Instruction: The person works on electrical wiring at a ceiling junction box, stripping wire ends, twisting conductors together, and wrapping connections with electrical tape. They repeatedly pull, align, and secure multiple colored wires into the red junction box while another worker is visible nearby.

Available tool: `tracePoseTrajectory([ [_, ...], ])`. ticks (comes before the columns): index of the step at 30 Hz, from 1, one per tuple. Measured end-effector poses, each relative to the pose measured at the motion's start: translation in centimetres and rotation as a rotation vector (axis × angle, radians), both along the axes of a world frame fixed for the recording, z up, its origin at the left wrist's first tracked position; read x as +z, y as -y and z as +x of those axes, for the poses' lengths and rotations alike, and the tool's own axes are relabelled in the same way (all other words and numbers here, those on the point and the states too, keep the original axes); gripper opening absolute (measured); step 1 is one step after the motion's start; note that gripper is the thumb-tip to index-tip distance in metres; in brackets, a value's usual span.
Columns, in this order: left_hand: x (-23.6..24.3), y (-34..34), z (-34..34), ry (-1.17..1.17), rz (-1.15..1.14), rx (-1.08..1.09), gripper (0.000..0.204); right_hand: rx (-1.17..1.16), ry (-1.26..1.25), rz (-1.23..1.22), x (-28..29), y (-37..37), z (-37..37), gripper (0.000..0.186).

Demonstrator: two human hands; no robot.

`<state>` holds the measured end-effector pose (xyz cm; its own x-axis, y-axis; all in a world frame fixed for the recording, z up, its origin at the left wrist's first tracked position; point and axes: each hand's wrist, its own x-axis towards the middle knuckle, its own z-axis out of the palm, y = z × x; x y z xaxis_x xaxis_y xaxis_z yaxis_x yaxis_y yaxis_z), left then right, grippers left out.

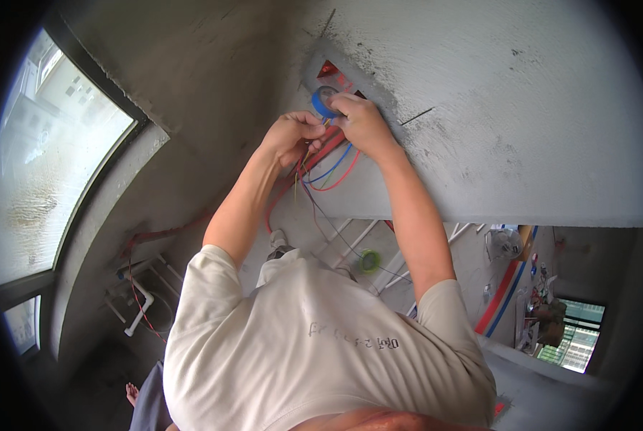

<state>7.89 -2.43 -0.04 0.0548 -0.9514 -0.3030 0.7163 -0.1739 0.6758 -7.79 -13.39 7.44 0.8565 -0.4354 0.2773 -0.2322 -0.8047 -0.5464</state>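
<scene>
My right hand (368,126) is closed around a roll of blue electrical tape (317,105), held up against the wall. Just left of it, my left hand (291,136) pinches thin wires, a yellowish one showing at its fingertips. The exact grip between the two hands is partly hidden by fingers. Behind the tape, a red junction box (327,70) is set into the grey wall. Below my hands hang a looped blue wire (334,169) and a looped red wire (348,174), beside a red conduit (330,147).
A large window (56,165) fills the left side. Below are a white ladder-like frame (361,237), a bright green coil (369,261) and a fan-like round object (505,244). White pipe (143,302) stands lower left. Another person's leg (151,402) shows at the bottom left.
</scene>
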Motion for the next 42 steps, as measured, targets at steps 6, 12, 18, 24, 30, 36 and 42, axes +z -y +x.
tracePoseTrajectory([
  [6, 0.0, 0.1, -0.3, 0.173, -0.033, 0.067, 0.009, -0.089, 0.1, -0.182, -1.3, -1.9, -1.8, 0.031],
  [12, 0.8, -0.4, -1.2, 0.409, -0.077, 0.165, 0.005, -0.279, 0.103, 0.133, -1.3, -7.4, -4.8, 0.024],
  [18, 2.3, -0.8, -1.4, 0.548, -0.053, 0.226, 0.004, -0.348, 0.018, 0.653, -0.7, -7.2, -3.6, 0.031],
  [24, 1.9, -0.2, -1.2, 0.526, -0.066, 0.263, 0.007, -0.398, 0.049, 0.816, -1.2, -6.3, -2.3, 0.033],
  [30, 2.3, -0.1, -0.9, 0.528, -0.084, 0.242, 0.01, -0.358, 0.121, 0.855, -3.4, -5.0, -1.4, 0.032],
  [36, 1.9, -0.4, -1.1, 0.553, -0.127, 0.194, 0.01, -0.343, 0.091, 0.834, -3.1, -4.5, -1.2, 0.031],
  [42, 2.7, -0.7, -2.1, 0.542, -0.088, 0.249, 0.01, -0.406, 0.309, 0.87, -4.3, -5.0, -0.9, 0.017],
])
